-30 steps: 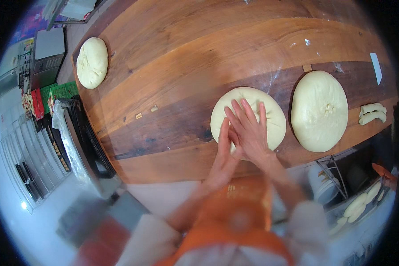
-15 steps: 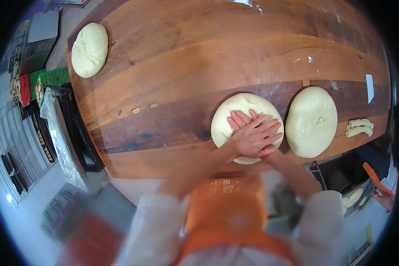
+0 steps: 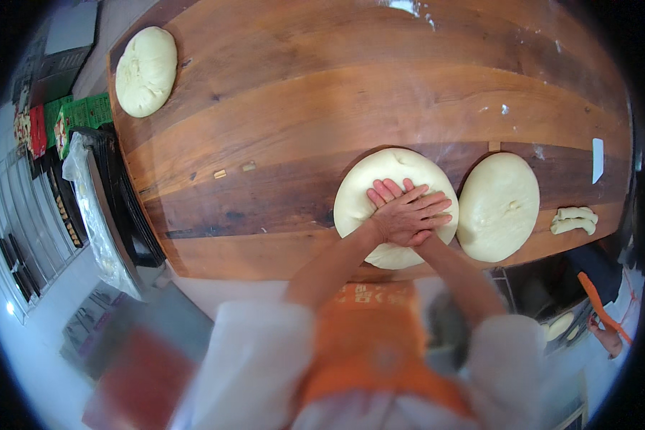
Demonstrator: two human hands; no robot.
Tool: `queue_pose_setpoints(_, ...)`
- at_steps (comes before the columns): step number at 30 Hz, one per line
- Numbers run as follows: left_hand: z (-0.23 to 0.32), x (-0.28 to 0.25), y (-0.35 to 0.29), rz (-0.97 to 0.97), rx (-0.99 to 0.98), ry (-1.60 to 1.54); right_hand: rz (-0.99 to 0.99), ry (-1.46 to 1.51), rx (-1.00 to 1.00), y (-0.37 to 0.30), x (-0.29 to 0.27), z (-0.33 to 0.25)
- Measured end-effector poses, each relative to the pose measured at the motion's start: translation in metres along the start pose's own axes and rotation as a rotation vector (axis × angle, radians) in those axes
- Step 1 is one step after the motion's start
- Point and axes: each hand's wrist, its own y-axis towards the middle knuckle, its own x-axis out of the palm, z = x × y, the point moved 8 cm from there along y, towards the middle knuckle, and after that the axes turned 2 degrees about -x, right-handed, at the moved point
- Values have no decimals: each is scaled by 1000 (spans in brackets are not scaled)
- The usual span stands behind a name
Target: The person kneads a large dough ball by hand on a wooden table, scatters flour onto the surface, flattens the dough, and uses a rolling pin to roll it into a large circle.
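Left hand [image 3: 408,215] lies flat and open on top of the right hand [image 3: 390,197], fingers spread and pointing right, and both press down on a round flattened disc of pale dough [image 3: 369,186]. Only the right hand's fingertips show from under the left one, pointing toward the far edge of the disc; that hand too is flat rather than clenched, and neither one grasps anything. Both forearms come up from the near edge and cross just before the wrists.

Pressed dough sits on the wooden desk [image 3: 301,93], near its near edge and right of its middle. Its surface looks smooth, and the stacked hands cover its centre and near-right part.

Just to the right of it, almost touching, lies a 2nd dough disc [image 3: 498,204] of similar size, with a small dimple near its middle. Farther right, near the desk's right end, rest 2 small rolled scraps of dough [image 3: 573,218], and beyond them, toward the far side, a small white scraper-like piece [image 3: 598,159]. A 3rd dough piece [image 3: 145,70], more oval and domed, lies well apart at the far left corner of the desk.

Left of the desk stands a dark rack of trays [image 3: 115,201] draped with clear plastic film [image 3: 89,208], and green and red packages [image 3: 72,118] sit beyond it. An orange apron [image 3: 380,344] over white sleeves fills the near part of the view.
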Motion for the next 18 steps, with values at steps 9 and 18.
queue_pose_setpoints(9, 45, -51, -18, -14, 7, 16, 93, -473, -231, -32, 11, 0)
queue_pose_setpoints(18, 6, -1, -54, -179, -150, 239, 143, -587, -312, -4, 4, 19)
